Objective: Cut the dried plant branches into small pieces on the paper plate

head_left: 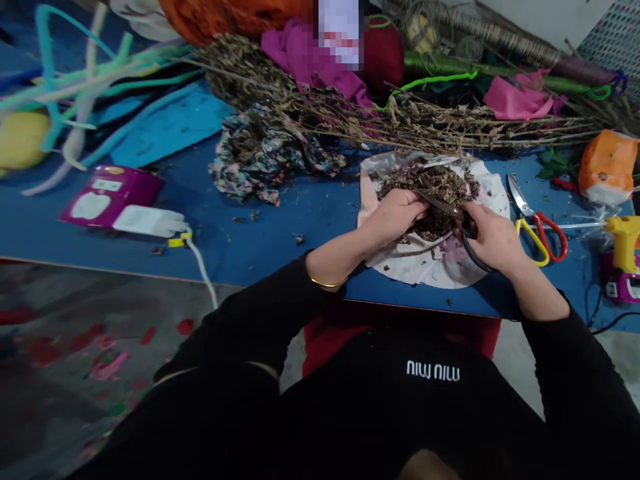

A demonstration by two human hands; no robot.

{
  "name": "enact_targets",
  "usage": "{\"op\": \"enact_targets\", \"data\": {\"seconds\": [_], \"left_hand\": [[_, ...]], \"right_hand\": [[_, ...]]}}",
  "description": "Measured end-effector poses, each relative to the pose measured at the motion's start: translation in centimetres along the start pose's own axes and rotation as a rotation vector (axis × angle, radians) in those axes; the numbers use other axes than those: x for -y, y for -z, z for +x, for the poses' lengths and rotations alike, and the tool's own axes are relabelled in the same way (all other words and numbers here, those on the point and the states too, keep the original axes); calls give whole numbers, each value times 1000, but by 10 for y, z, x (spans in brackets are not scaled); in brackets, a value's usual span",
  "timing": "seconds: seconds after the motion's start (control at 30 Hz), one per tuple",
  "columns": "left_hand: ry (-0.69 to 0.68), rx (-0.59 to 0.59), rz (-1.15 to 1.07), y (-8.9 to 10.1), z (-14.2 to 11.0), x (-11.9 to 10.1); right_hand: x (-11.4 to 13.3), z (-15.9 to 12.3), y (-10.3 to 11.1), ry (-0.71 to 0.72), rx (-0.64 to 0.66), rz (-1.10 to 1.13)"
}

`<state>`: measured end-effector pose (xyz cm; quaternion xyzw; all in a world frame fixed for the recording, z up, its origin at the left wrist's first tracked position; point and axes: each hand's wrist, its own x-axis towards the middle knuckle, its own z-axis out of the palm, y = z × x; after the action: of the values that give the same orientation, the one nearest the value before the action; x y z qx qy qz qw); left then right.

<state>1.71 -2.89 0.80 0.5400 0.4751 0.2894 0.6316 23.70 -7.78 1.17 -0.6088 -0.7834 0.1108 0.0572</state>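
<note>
My right hand grips a pair of dark scissors, whose blades point left over a heap of dried leaves. At the left side of that heap, my left hand is closed in a pinch beside the blades. Dried plant bits seem to be between its fingers, though the fingertips are partly hidden. Under the heap lies a round white cloth with pinkish stains, spread on the blue table.
Right of the cloth lie red-and-yellow-handled scissors and a yellow glue gun. Dried stalks stretch across the back. A patterned cloth bundle, a purple box and a white power strip sit leftward.
</note>
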Motion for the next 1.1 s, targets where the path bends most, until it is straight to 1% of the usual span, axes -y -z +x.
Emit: {"op": "enact_targets", "data": {"seconds": [0.17, 0.3, 0.43, 0.5, 0.6, 0.8, 0.97, 1.1], "left_hand": [[13, 21, -94, -1, -2, -2], [26, 34, -110, 2, 0, 0], [2, 37, -88, 2, 4, 6], [-11, 54, -59, 0, 5, 9], [-6, 77, -42, 0, 6, 10], [-5, 42, -31, 4, 6, 11], [-31, 73, -4, 2, 8, 14], [-15, 83, 9, -1, 7, 11]], "right_hand": [[1, 0, -2, 11, 15, 61], [2, -1, 0, 23, 19, 77], [4, -1, 1, 18, 3, 40], [4, -1, 0, 13, -13, 7], [3, -1, -2, 16, -6, -20], [1, 0, -2, 18, 50, 22], [3, -1, -1, 16, -6, 22], [1, 0, -4, 42, 22, 22]]}}
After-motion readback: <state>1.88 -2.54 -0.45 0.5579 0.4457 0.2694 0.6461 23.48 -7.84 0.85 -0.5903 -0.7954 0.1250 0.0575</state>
